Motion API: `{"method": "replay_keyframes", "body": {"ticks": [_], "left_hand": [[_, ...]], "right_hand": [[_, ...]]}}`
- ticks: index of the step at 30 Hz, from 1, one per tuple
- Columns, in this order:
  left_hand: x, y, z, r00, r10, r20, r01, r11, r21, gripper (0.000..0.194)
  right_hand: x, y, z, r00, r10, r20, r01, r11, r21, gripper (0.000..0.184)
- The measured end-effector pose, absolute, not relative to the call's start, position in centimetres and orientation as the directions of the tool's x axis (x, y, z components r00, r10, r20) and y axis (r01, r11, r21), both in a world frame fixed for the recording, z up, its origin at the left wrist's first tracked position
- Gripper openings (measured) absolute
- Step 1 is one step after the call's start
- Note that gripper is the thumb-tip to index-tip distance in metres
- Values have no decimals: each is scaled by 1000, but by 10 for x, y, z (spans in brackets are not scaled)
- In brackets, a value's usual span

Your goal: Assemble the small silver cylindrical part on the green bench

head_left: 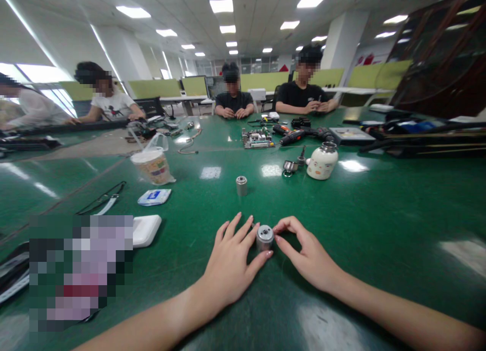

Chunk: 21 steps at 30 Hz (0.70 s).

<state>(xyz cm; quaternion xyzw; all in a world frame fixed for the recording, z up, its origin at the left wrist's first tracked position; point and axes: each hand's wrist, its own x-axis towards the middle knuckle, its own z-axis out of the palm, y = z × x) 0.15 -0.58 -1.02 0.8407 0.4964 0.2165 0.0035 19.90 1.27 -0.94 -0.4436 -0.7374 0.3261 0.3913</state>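
Note:
A small metal cylinder [265, 237] stands on the green table [372, 214] right in front of me. My left hand [230, 262] lies flat beside it, fingers spread, with thumb and index finger touching its left side. My right hand [307, 252] pinches its right side with thumb and index finger, the other fingers curled. A second, smaller metal cylinder [241, 185] stands alone a little farther back.
A lidded paper cup in a plastic bag [152, 163], a tissue packet [154, 196], a white case [146, 229] and a lanyard [102, 201] lie to the left. A white flask [322, 161], a circuit board [257, 137] and a drill [299, 134] sit beyond. Several people sit round the table.

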Motion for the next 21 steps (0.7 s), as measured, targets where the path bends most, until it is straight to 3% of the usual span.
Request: {"method": "replay_keyframes", "body": {"ticks": [10, 21], "left_hand": [[2, -8, -2, 413, 712, 568, 747, -622, 236, 60], [1, -9, -3, 506, 624, 595, 644, -733, 221, 48]], "right_hand": [[199, 12, -7, -308, 909, 282, 406, 394, -825, 8], [198, 11, -8, -311, 903, 297, 408, 409, -816, 9]]}}
